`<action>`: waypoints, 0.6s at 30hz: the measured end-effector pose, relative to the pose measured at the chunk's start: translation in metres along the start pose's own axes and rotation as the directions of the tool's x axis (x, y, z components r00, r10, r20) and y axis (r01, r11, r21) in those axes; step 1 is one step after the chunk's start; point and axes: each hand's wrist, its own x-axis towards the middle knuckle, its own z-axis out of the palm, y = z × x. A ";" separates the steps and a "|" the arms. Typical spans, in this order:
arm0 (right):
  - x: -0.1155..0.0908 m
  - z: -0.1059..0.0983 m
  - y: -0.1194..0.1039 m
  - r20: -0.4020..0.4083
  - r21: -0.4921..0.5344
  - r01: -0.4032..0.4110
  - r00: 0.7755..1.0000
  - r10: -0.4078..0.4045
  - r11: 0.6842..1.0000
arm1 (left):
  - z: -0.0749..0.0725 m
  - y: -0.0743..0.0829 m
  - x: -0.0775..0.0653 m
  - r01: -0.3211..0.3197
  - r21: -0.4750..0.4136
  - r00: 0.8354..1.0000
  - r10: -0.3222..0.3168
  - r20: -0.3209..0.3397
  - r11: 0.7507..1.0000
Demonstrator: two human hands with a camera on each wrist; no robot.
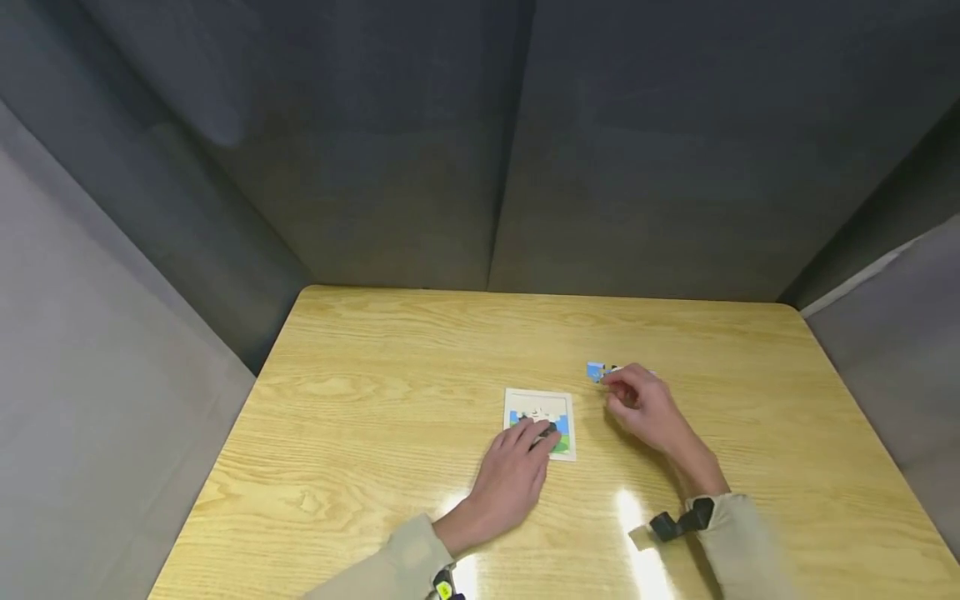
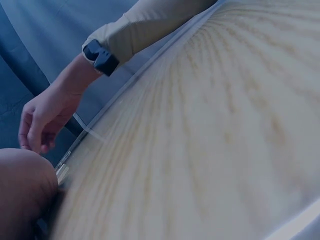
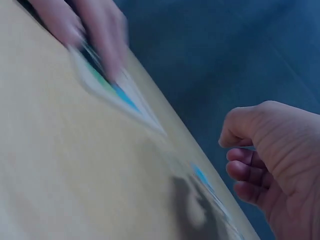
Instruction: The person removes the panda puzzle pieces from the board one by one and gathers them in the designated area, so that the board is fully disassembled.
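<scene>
Head view: puzzle pieces (image 1: 595,371) lie beyond the nearer right hand (image 1: 649,410) (curled; pinch indeterminable), toward the desk's (image 1: 382,358) far edge.

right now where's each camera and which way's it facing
Head: on the head, facing forward and down at the table; left hand and right hand show.
Left wrist: on that wrist, facing across the table; the right hand and part of the left show.
Right wrist: on that wrist, facing the puzzle; both hands show.
Head and right wrist views share the puzzle.
</scene>
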 end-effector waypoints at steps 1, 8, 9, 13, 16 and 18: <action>0.000 0.008 -0.007 0.015 0.027 0.019 1.000 -0.020 0.999 | 0.000 -0.001 0.000 0.003 -0.003 1.000 -0.003 0.001 1.000; 0.001 0.048 -0.042 0.145 0.155 0.014 0.989 -0.037 0.988 | 0.003 -0.004 0.002 0.051 -0.111 0.998 -0.053 -0.017 0.992; 0.001 0.052 -0.044 0.161 0.157 0.012 0.986 -0.038 0.988 | 0.002 -0.005 0.001 0.058 -0.141 0.998 -0.063 -0.028 0.988; -0.001 0.062 -0.044 0.211 0.139 0.005 0.977 -0.034 0.990 | -0.001 -0.007 0.000 0.074 -0.253 0.993 -0.095 -0.068 0.965; -0.003 0.064 -0.045 0.240 0.117 -0.002 0.971 -0.026 0.993 | -0.004 -0.009 -0.002 0.081 -0.274 0.992 -0.104 -0.070 0.958; -0.003 0.065 -0.048 0.262 0.097 -0.016 0.965 -0.010 0.995 | -0.005 -0.010 -0.005 0.079 -0.253 0.992 -0.100 -0.072 0.964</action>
